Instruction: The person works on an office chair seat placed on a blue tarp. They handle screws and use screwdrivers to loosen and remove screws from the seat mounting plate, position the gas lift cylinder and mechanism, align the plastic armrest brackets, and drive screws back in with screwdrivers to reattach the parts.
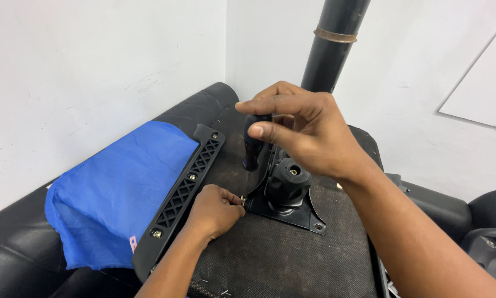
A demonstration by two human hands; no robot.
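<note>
While two bare hands work over the upturned chair seat [281,259], the count stays short: one black metal mechanism plate [292,212], one black plastic armrest bracket [184,193], one blue cloth [115,193], one dark column [333,47]. Left hand [215,209] is curled tight, fingertips pinching a small silvery fastener [242,201] right at the plate's near corner. Right hand [303,135], just above and beyond the left, wraps its fingers around a black screwdriver handle [253,146], thumb pressed along the top, tool standing roughly upright. Under the right palm sits a rounded black knob [289,179] on the plate. Left of the left hand, the bracket shows a lattice pattern and two bright screws. Seat underside looks coarse, woven, dark grey fabric; cloth beyond is thin and crinkled.
</note>
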